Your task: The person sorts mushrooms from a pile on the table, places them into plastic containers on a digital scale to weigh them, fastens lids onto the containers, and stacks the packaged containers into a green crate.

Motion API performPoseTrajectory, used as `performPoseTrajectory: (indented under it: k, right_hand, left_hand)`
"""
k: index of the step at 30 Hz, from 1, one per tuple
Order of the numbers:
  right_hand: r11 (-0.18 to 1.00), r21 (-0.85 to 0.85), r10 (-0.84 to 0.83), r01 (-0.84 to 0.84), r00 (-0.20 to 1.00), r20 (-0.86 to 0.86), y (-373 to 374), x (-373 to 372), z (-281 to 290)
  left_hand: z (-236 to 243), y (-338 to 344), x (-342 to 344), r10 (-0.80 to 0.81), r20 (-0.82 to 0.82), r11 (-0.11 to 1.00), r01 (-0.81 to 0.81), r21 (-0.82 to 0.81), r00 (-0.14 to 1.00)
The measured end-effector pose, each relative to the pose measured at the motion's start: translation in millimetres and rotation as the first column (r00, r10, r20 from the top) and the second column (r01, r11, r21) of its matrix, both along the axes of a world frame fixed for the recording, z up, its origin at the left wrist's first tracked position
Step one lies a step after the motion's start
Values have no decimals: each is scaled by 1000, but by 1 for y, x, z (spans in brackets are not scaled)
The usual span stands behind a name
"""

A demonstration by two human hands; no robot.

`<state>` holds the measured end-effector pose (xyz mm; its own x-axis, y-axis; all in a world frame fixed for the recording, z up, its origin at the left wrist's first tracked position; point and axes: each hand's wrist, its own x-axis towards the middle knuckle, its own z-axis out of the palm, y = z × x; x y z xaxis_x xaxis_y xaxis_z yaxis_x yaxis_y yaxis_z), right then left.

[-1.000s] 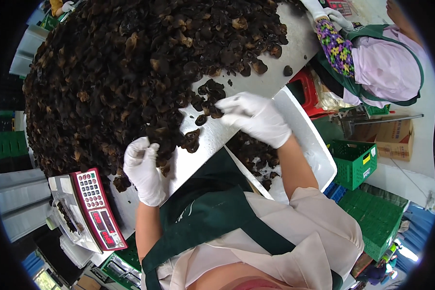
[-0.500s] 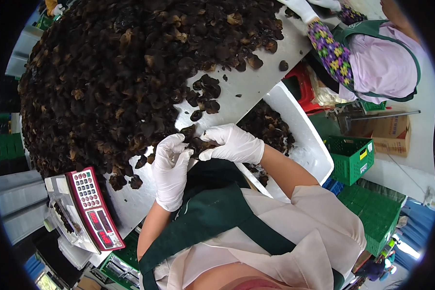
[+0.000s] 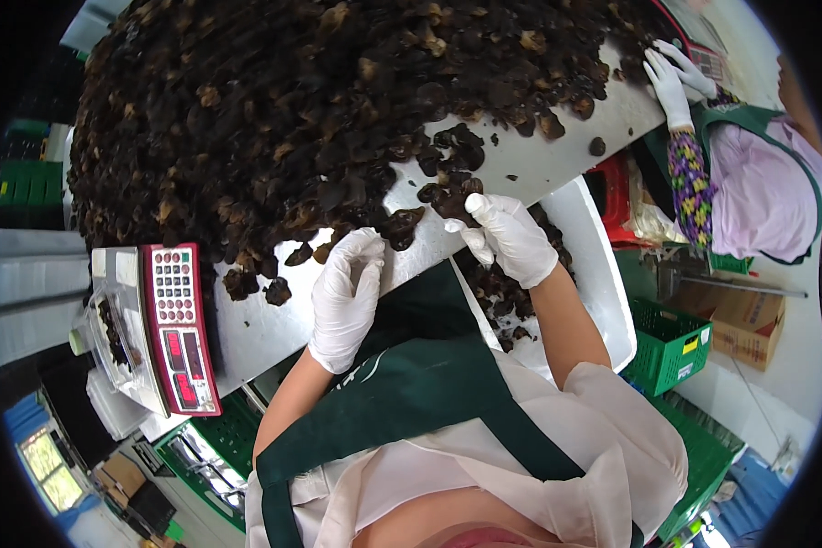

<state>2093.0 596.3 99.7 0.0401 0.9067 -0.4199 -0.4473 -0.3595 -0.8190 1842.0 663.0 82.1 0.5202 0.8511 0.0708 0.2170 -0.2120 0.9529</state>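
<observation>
A broad heap of dark brown wood ear mushrooms (image 3: 247, 137) covers the metal table (image 3: 539, 155). My left hand (image 3: 347, 297), in a white glove, hovers at the table's near edge. Its fingers are loosely bent, with a gap to the thumb and nothing seen between them. My right hand (image 3: 516, 239), gloved too, is over the table edge and the white foam box (image 3: 621, 310). Its thumb and forefinger are apart, the fingertips close to a loose mushroom piece (image 3: 452, 194); I cannot tell whether they touch it. Another piece (image 3: 402, 228) lies between the hands.
A red and white scale (image 3: 178, 329) stands at the left. More mushrooms (image 3: 502, 306) lie in the foam box. A co-worker's gloved hands (image 3: 671, 84) are at the table's far right. Green crates (image 3: 671, 347) and a cardboard box (image 3: 749, 324) stand to the right.
My hands have moved apart, the right one rightward and up. The dark mushroom piece that was between their fingers is out of them. The view has shifted, and the co-worker's hands show more fully.
</observation>
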Motion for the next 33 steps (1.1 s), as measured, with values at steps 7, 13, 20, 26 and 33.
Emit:
performPoseTrajectory:
  k: [7, 13, 20, 26, 33]
  right_hand:
    - [999, -46, -8, 23, 953, 302, -19, -1, 6]
    - [992, -104, -18, 75, 885, 465, -44, 31, 16]
    - [970, 209, -193, 126, 921, 339, -15, -14, -8]
    - [992, 98, -119, 76, 809, 575, 36, -57, 5]
    - [980, 196, -172, 39, 665, 727, 56, -71, 6]
  left_hand:
    - [-8, 0, -28, 86, -129, 896, -21, 443, 988]
    - [-14, 7, -51, 163, -67, 799, -92, 594, 984]
    - [-9, 20, -58, 260, -217, 665, -11, 747, 941]
    - [-12, 32, -71, 301, -169, 636, -65, 769, 939]
    - [-13, 31, -80, 311, -119, 618, -105, 779, 943]
